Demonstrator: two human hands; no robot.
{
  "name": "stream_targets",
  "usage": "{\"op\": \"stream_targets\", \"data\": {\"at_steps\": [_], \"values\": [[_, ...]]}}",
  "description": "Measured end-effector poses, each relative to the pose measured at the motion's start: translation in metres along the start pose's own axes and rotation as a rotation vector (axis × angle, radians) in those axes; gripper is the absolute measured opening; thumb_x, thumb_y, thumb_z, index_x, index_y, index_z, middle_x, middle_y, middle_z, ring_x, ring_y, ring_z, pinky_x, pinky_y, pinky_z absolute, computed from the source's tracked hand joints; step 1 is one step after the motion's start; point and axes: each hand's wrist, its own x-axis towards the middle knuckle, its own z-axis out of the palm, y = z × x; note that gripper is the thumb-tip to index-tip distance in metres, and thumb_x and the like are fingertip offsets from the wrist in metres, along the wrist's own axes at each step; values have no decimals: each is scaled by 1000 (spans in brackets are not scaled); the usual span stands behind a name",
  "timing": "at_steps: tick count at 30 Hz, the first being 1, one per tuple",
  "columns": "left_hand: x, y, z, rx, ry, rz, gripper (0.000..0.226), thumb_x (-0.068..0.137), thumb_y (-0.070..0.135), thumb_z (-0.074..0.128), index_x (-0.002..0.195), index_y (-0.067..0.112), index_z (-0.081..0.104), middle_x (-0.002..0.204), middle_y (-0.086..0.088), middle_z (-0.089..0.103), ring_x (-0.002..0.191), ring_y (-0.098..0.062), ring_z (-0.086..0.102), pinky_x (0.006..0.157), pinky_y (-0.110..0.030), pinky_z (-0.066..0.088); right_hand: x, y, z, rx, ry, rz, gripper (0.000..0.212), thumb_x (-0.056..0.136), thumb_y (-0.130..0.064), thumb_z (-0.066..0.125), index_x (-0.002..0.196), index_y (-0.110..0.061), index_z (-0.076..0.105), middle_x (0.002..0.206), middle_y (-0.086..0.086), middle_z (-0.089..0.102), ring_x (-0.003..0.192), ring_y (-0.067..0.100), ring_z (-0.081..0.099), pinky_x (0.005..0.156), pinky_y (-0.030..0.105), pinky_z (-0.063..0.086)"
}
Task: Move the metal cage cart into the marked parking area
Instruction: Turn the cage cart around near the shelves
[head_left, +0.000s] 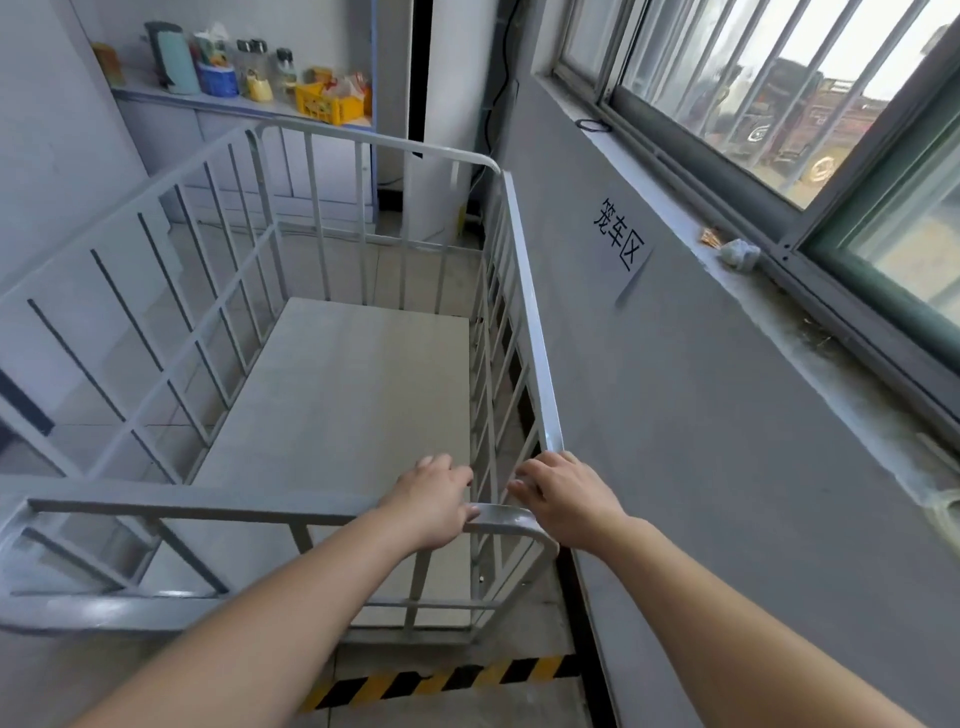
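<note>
Both hands (436, 499) on cage cart (332, 384) near-right corner rail

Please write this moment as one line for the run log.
left hand: on cart top rail | right hand: on near right corner rail | cart: empty, beside wall, under sign | striped tape: near the cart's near end
</note>
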Motion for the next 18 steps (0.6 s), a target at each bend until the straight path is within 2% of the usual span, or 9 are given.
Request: {"op": "stream_targets", "data": {"at_steps": [8, 12, 14, 18], "values": [[37, 10, 15, -11, -192, 8, 46, 96, 47, 43, 128, 15, 52, 129, -10, 52, 123, -29, 48, 101, -43, 42, 39, 26, -10, -21, 0, -21, 41, 101, -42, 33, 125, -18, 56, 130, 3, 52, 125, 23, 41, 100, 35, 35], [43, 11, 25, -82, -284, 15, 44, 98, 48, 32, 104, 16, 61, 105, -10, 64, 98, -29, 60, 86, -44, 48, 52, 40, -9, -61, -2, -66, 40, 102, -39, 33, 129, -20, 54, 143, 1, 43, 133, 22, 34, 104, 34, 31], [42, 11, 26, -114, -307, 22, 46, 99, 48, 29, 100, 16, 62, 96, -7, 64, 89, -24, 59, 82, -42, 49, 59, 47, -10, -84, -9, -93, 39, 102, -37, 33, 130, -21, 53, 149, 1, 36, 138, 21, 28, 107, 35, 28], [35, 15, 19, -71, -295, 49, 40, 101, 46, 27, 93, 22, 57, 85, 1, 56, 77, -16, 51, 66, -33, 37, 72, 57, -11, -144, -40, -164, 38, 102, -36, 34, 131, -23, 54, 158, 3, 22, 145, 20, 17, 111, 36, 24]]}}
